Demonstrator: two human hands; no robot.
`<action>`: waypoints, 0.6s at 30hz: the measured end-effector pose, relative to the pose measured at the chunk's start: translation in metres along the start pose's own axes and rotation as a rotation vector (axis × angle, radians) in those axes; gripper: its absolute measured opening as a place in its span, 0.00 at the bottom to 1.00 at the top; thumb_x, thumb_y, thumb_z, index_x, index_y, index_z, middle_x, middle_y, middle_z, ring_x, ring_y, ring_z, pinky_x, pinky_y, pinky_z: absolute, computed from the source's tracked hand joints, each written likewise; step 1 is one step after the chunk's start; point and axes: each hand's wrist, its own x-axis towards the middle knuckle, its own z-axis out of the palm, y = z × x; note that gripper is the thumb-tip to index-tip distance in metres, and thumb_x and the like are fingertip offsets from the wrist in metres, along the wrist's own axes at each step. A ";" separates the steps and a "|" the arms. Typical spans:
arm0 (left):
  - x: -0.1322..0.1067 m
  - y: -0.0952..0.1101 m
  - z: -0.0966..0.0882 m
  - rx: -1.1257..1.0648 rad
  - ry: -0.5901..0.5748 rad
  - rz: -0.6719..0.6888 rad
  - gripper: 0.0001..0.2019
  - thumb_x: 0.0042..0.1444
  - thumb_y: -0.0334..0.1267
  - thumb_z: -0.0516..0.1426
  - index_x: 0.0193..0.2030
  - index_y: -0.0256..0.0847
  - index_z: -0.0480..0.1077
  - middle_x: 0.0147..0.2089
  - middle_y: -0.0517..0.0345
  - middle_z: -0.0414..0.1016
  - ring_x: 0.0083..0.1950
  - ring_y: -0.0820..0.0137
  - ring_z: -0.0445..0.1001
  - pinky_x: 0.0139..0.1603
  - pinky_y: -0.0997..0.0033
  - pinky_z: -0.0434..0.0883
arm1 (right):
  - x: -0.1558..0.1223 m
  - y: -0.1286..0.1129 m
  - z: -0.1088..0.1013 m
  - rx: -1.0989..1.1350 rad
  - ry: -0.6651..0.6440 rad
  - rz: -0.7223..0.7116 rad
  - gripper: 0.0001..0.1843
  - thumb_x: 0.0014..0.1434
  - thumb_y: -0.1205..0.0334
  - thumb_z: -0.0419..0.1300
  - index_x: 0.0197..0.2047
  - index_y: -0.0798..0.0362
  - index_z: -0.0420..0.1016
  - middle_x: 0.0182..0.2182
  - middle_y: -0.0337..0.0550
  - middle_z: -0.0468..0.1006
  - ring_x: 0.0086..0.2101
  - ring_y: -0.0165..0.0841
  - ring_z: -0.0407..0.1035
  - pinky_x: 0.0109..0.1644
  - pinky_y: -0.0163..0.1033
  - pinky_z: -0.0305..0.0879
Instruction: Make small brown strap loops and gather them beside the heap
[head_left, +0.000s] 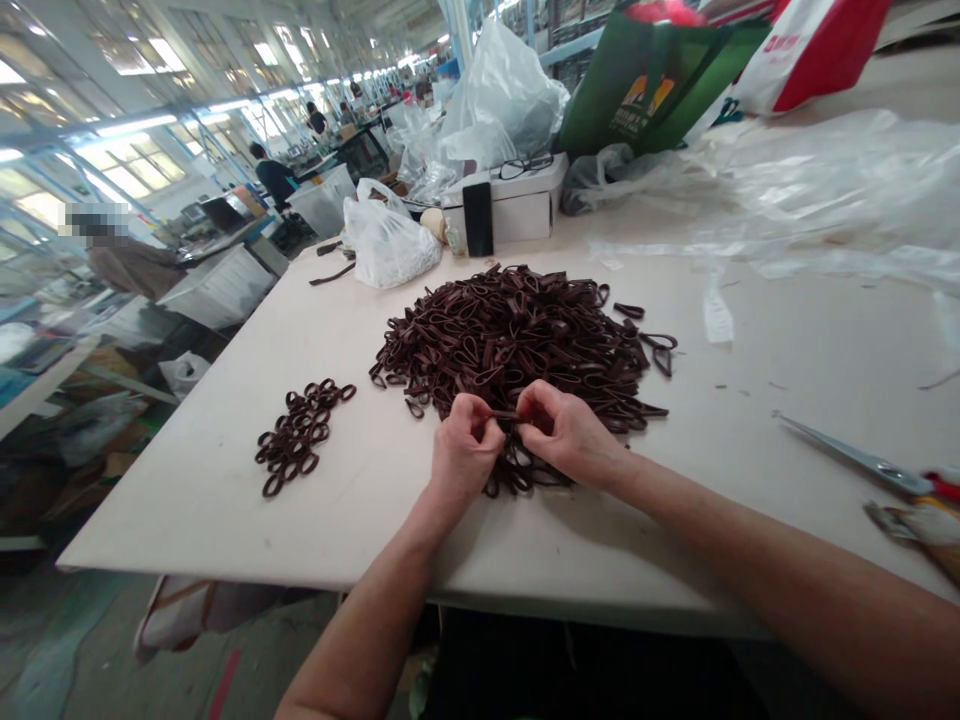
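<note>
Between my two hands, at the near edge of a big heap of dark brown strap loops [517, 320], a single brown loop [505, 414] is stretched sideways. My left hand [469, 445] pinches its left end. Its right end is held in the closed fingers of my right hand [566, 430]. My fingers partly cover the loop. Loops in the heap look long and folded flat, like teardrops. On the left of the table, a smaller cluster of rounded brown loops [296, 435] lies apart from the heap.
Scissors [862, 460] with red handles lie at the right of the white table [360, 500]. Behind the heap stand a white plastic bag [390, 240], a black phone [478, 218], a white box [525, 205] with glasses, and a green bag [645, 85]. Clear plastic sheeting [840, 190] covers the back right.
</note>
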 end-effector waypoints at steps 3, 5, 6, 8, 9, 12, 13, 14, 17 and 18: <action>0.016 -0.014 -0.025 0.040 0.118 -0.085 0.06 0.52 0.33 0.54 0.38 0.44 0.63 0.22 0.70 0.69 0.22 0.73 0.73 0.27 0.76 0.66 | -0.002 0.008 -0.001 0.008 0.005 -0.072 0.13 0.54 0.68 0.57 0.44 0.51 0.68 0.30 0.35 0.73 0.24 0.26 0.65 0.29 0.32 0.62; 0.029 -0.032 -0.053 0.124 0.247 -0.201 0.07 0.53 0.33 0.54 0.39 0.44 0.63 0.22 0.68 0.71 0.23 0.72 0.75 0.28 0.75 0.67 | -0.002 0.014 -0.003 -0.063 0.023 -0.120 0.17 0.55 0.68 0.56 0.49 0.50 0.68 0.32 0.36 0.75 0.25 0.27 0.67 0.31 0.33 0.64; 0.034 -0.041 -0.068 0.190 0.304 -0.273 0.07 0.53 0.33 0.53 0.40 0.44 0.63 0.23 0.67 0.73 0.24 0.71 0.76 0.29 0.74 0.68 | -0.002 0.016 -0.003 -0.102 0.031 -0.140 0.16 0.56 0.68 0.56 0.49 0.50 0.69 0.32 0.37 0.75 0.25 0.27 0.67 0.32 0.34 0.65; 0.040 -0.060 -0.095 0.336 0.368 -0.413 0.07 0.54 0.33 0.53 0.41 0.43 0.64 0.24 0.64 0.75 0.27 0.68 0.78 0.33 0.72 0.69 | -0.001 0.019 -0.005 -0.162 0.043 -0.172 0.14 0.59 0.66 0.56 0.48 0.50 0.71 0.31 0.38 0.76 0.26 0.28 0.68 0.33 0.35 0.66; 0.042 -0.067 -0.105 0.397 0.379 -0.465 0.07 0.54 0.33 0.54 0.41 0.42 0.65 0.24 0.62 0.75 0.29 0.66 0.79 0.35 0.70 0.69 | 0.000 0.020 -0.005 -0.186 0.043 -0.189 0.12 0.60 0.66 0.55 0.47 0.51 0.72 0.31 0.38 0.77 0.26 0.29 0.69 0.33 0.35 0.67; 0.043 -0.075 -0.113 0.500 0.401 -0.502 0.06 0.56 0.38 0.55 0.40 0.43 0.68 0.30 0.57 0.78 0.34 0.64 0.79 0.39 0.67 0.69 | 0.001 0.021 -0.005 -0.245 0.029 -0.251 0.10 0.61 0.65 0.54 0.44 0.51 0.74 0.35 0.42 0.79 0.30 0.32 0.72 0.36 0.37 0.68; 0.043 -0.074 -0.110 0.513 0.397 -0.481 0.06 0.57 0.40 0.56 0.39 0.43 0.68 0.32 0.56 0.79 0.35 0.64 0.78 0.40 0.67 0.68 | 0.001 0.021 -0.005 -0.254 0.026 -0.266 0.09 0.62 0.65 0.54 0.44 0.51 0.74 0.37 0.43 0.80 0.31 0.32 0.72 0.37 0.38 0.68; 0.042 -0.072 -0.105 0.523 0.368 -0.451 0.06 0.57 0.42 0.56 0.38 0.44 0.69 0.34 0.56 0.79 0.35 0.65 0.78 0.40 0.67 0.67 | 0.001 0.021 -0.005 -0.258 0.026 -0.278 0.10 0.62 0.65 0.54 0.44 0.51 0.74 0.38 0.43 0.80 0.32 0.33 0.73 0.38 0.38 0.69; 0.041 -0.061 -0.087 0.532 0.203 -0.339 0.08 0.56 0.45 0.57 0.33 0.44 0.71 0.33 0.59 0.78 0.34 0.67 0.75 0.38 0.69 0.65 | 0.001 0.020 -0.005 -0.260 0.030 -0.298 0.10 0.62 0.65 0.53 0.44 0.51 0.74 0.38 0.43 0.80 0.34 0.34 0.74 0.40 0.39 0.70; 0.040 -0.058 -0.081 0.528 0.149 -0.308 0.08 0.55 0.45 0.58 0.32 0.44 0.72 0.32 0.59 0.77 0.34 0.67 0.74 0.38 0.70 0.64 | 0.001 0.020 -0.006 -0.258 0.030 -0.305 0.10 0.62 0.65 0.54 0.43 0.51 0.74 0.38 0.44 0.80 0.35 0.34 0.75 0.41 0.39 0.70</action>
